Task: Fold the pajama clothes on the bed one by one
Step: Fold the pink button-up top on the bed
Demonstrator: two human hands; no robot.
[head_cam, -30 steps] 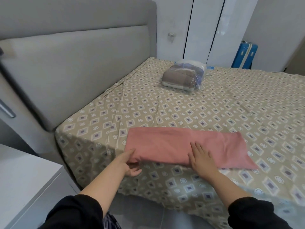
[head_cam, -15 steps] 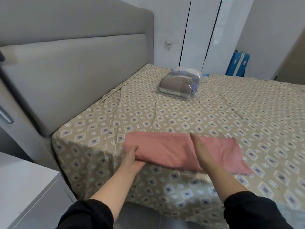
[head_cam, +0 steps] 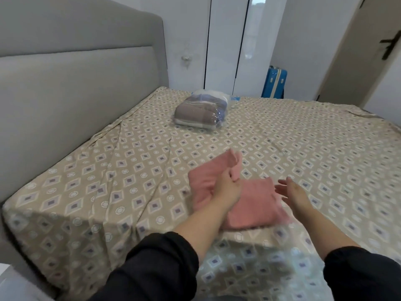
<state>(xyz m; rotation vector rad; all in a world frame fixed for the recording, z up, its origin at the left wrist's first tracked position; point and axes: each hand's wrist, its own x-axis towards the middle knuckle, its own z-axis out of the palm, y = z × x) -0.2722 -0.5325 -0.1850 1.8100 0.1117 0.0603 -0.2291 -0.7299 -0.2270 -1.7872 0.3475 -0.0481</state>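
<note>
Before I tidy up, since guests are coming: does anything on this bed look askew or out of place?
Nothing spilled or damaged. The bedsheet is creased beside the headboard, a plastic-wrapped bedding bundle sits on it, and the pink pajama piece is half folded, one end lifted in the left hand.

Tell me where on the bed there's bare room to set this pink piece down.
Bare sheet lies between the headboard and the pink garment, and right of the plastic-wrapped bundle. Crowded at the near edge, where the left hand grips the garment beside the right hand.
</note>
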